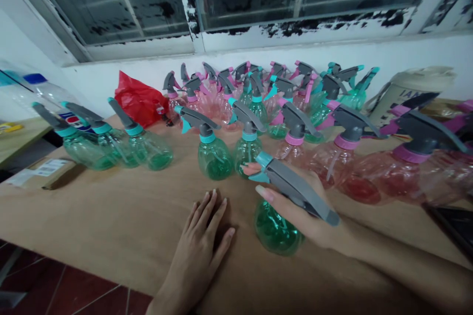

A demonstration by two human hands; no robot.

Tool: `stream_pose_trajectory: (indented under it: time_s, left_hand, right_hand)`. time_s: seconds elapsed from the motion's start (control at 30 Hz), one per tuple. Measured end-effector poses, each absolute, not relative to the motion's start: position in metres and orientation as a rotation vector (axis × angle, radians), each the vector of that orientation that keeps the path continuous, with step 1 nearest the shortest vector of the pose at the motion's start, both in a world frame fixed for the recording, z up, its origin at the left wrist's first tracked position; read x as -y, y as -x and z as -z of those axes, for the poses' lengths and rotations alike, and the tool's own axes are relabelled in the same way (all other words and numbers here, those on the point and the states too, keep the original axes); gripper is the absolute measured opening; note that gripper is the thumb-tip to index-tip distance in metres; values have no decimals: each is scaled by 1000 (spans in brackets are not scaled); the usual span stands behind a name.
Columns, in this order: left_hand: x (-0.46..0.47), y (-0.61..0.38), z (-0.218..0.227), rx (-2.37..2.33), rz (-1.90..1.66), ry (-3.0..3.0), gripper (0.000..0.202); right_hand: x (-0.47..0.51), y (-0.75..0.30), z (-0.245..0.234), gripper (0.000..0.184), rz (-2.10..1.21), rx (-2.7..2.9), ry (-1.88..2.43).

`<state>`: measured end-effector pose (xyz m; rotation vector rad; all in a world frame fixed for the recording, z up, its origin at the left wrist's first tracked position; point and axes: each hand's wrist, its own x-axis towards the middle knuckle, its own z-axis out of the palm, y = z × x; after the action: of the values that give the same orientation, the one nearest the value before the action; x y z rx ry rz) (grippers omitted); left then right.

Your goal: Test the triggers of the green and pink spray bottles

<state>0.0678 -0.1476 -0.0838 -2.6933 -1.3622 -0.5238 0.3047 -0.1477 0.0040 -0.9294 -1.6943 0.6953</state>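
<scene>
My right hand is wrapped around the neck of a green spray bottle with a grey and turquoise trigger head. That bottle is just over or on the wooden table; I cannot tell whether its base touches. My left hand lies flat on the tabletop, fingers spread, holding nothing. Beyond the hands stand two green spray bottles with turquoise collars. To the right is a row of pink spray bottles with pink collars. On the left stand three more green spray bottles.
Many pink and green spray bottles crowd along the wall under the window. A red plastic bag, a Pepsi bottle and a cardboard box are at the left. A beige bag and a dark flat object are at the right.
</scene>
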Motion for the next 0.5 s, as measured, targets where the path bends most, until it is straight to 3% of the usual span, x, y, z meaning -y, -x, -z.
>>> stream_pose_trajectory:
  time_s: [0.5]
  left_hand:
    - [148, -70, 84, 1339, 470, 2689, 52]
  right_hand:
    - [145, -305, -13, 8, -611, 1752, 894]
